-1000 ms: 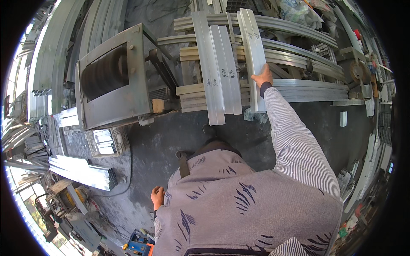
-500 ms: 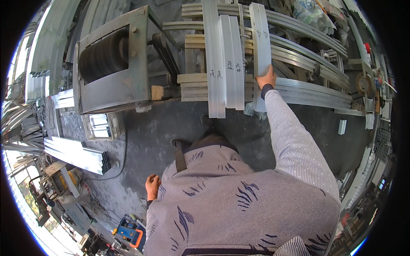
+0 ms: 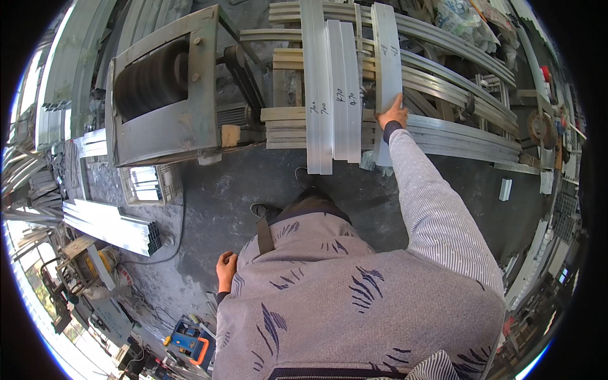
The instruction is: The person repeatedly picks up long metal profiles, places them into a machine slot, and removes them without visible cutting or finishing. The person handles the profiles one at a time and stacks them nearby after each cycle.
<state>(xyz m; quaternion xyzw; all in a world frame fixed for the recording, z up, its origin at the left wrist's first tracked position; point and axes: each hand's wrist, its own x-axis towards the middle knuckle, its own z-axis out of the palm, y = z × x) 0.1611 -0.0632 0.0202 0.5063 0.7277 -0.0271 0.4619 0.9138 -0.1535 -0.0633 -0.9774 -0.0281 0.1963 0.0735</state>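
The metal bars [image 3: 332, 88] are pale silver-grey with small dark handwritten marks. The sleeve [image 3: 437, 209] is white with fine grey stripes, the vest [image 3: 354, 297] grey with dark blue brush-like dashes. The machine [image 3: 161, 88] is dull grey with a black roller, the floor [image 3: 215, 202] dark grey. A blue and orange tool [image 3: 190, 339] lies low down.

Three short metal bars lie side by side across the long rails: one wide bar [image 3: 315, 82], one middle bar [image 3: 344, 82], and one bar on the right [image 3: 387, 63]. Two hands show: the right hand [image 3: 394, 115] and the left hand [image 3: 225, 268]. One big grey machine [image 3: 166, 88] stands nearby. One blue tool [image 3: 188, 340] sits on the floor.
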